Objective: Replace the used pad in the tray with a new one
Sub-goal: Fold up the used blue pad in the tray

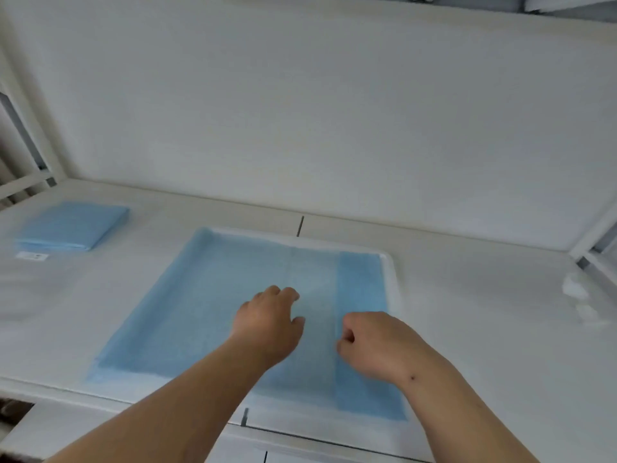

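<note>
A light blue pad lies spread over a white tray in the middle of the white table; a darker folded strip runs down the pad's right side. My left hand hovers over or rests on the pad's middle with its fingers loosely bent. My right hand is curled at the inner edge of the darker strip and seems to pinch that fold; the blur hides the contact. A stack of folded blue pads lies at the far left.
A small white label lies in front of the stack. Crumpled white bits sit near the table's right edge. A white back panel rises behind the table, with frame posts on both sides.
</note>
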A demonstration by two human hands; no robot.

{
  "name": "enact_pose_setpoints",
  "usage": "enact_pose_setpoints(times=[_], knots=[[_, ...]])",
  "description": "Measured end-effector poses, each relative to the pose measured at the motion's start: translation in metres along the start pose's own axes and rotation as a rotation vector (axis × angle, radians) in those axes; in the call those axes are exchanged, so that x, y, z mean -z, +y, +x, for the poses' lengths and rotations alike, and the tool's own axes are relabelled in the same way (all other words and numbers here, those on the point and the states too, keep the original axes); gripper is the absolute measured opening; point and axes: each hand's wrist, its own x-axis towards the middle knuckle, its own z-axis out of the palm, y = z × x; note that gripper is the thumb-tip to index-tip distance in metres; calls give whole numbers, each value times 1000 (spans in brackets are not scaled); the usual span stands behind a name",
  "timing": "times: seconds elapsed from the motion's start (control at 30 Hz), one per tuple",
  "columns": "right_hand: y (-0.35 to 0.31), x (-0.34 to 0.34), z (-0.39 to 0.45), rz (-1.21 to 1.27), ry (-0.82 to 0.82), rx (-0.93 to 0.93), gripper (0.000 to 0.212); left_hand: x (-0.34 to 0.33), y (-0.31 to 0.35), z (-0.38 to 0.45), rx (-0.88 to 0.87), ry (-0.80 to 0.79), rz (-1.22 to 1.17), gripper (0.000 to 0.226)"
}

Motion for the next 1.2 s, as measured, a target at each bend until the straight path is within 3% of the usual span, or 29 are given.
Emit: enact_pose_setpoints(times=[0.23,0.3,0.4,0.5,0.6,0.7,0.97,1.2], knots=[[-90,-31,44,39,53,289,20,45,-102,-10,434,223,71,48],[-116,-42,55,48,62,354,21,56,-127,-18,547,217,85,49],[-150,-56,65,37,93,455,23,62,-162,-27,686,81,42,50],[-183,-67,66,-50,105,559,33,65,-189,-31,691,-42,-3,41],[-209,-74,61,-145,76,600,50,74,-195,-27,592,-90,-21,21],[-222,-80,55,-207,75,621,56,80,-197,-19,522,-140,-54,16],[-226,-67,49,-202,284,680,21,86,-208,-11,761,-154,-979,49],[-215,-66,49,-116,469,633,15,97,-193,-12,819,-281,-1227,52]])
